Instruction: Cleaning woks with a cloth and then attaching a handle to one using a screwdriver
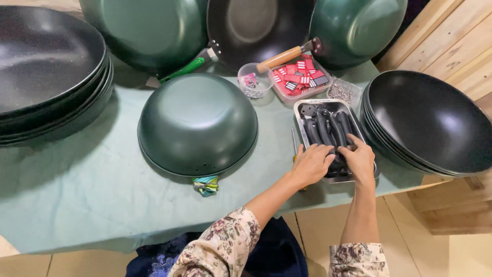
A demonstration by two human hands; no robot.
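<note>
Fingers of your left hand (pixel 311 164) and right hand (pixel 360 160) curl down onto the black plastic pan handles (pixel 324 128) heaped in the rectangular steel tray (pixel 302 125) near the table's front right edge, beside the overturned green wok (pixel 197 123).

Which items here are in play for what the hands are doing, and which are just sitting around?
In play:
- left hand and right hand, both in the metal tray
- black handles in the tray
- upturned green wok beside it

Lying about:
- black wok stacks, left and right
- box of red tags
- clear cup
- bag of screws
</note>
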